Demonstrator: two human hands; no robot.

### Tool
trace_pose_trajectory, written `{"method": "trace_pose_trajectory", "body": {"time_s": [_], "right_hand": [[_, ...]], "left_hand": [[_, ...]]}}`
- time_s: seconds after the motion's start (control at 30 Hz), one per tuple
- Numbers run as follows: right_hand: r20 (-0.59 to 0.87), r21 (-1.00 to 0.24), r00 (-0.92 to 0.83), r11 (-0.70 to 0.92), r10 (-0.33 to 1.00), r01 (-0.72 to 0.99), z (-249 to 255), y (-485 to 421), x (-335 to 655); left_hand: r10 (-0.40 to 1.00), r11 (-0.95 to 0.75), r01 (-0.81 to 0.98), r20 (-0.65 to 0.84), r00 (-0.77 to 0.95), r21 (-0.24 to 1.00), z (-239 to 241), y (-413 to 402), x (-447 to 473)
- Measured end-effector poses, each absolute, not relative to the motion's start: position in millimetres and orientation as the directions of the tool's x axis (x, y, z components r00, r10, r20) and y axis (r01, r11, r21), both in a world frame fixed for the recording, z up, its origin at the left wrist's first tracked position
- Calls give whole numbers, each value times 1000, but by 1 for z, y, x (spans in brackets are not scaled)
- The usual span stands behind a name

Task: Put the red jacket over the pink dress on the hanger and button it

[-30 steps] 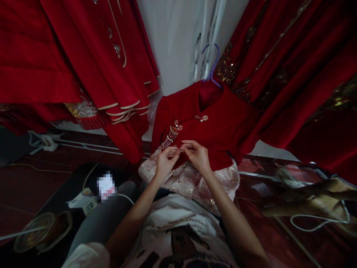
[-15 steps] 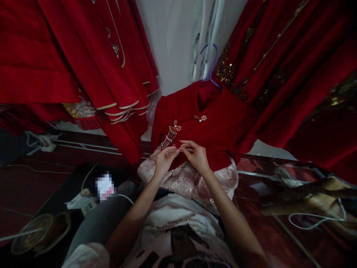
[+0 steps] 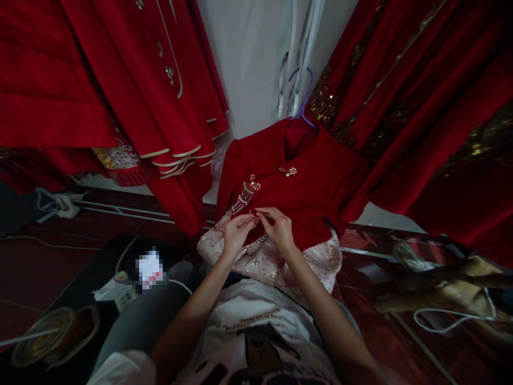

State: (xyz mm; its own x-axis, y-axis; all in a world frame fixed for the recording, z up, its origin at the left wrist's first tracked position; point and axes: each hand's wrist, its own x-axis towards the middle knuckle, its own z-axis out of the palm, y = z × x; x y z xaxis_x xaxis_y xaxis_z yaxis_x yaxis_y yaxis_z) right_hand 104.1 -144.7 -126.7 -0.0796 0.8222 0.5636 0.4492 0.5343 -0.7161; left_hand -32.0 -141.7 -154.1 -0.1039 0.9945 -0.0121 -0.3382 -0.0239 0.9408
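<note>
A red jacket (image 3: 308,192) on a purple hanger (image 3: 306,101) lies spread in front of me, over a pale shiny brocade cloth (image 3: 280,267) on my lap. Its collar carries a beaded flower ornament (image 3: 287,171); a beaded tassel brooch (image 3: 246,195) sits on the chest at left. My left hand (image 3: 238,230) and my right hand (image 3: 276,227) meet fingertip to fingertip at the jacket's lower front, just below the tassel. Both are closed in a pinch. What lies between the fingertips is too small to make out.
Red garments (image 3: 160,107) hang at left, and more red garments with gold trim (image 3: 420,107) at right. A lidded plastic bowl (image 3: 44,337) and a power strip (image 3: 126,298) are at lower left. Planks and a white cable (image 3: 452,315) lie at right.
My right hand has shifted slightly left and down, its fingers still pinched against the left hand's. The jacket and brooch stay in place.
</note>
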Motion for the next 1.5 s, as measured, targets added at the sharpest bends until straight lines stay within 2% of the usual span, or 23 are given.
{"method": "trace_pose_trajectory", "body": {"time_s": [0.13,0.33,0.53,0.77,0.9,1.07,1.17,1.3,1.4,1.5], "right_hand": [[595,-693,-74,557,801,457,-127,-144,105],[604,-690,-51,554,796,465,-130,-142,105],[588,-710,0,515,809,481,-133,-141,104],[495,-801,-1,456,869,389,-124,-134,115],[456,-851,96,402,885,338,-103,-134,133],[487,-843,211,393,848,368,-78,-142,151],[439,-826,72,370,896,426,-72,-146,153],[301,-782,-167,344,939,520,-77,-147,150],[258,-735,-182,315,949,601,-88,-144,149],[227,-672,-191,295,955,679,-99,-141,149]], "left_hand": [[999,-3,-337,-15,-51,941,-152,-135,-35],[993,-112,-113,108,-41,987,-150,-130,-43],[989,-145,-41,145,4,989,-152,-129,-44],[979,-200,-9,200,36,980,-153,-123,-38],[980,-195,73,198,-31,978,-161,-126,-40],[976,-217,101,216,19,971,-168,-132,-41],[962,-271,135,273,1,953,-163,-136,-36],[925,-376,339,370,84,862,-154,-144,-34],[891,-439,475,437,121,763,-152,-149,-36],[873,-460,539,471,128,706,-153,-151,-37]]}}
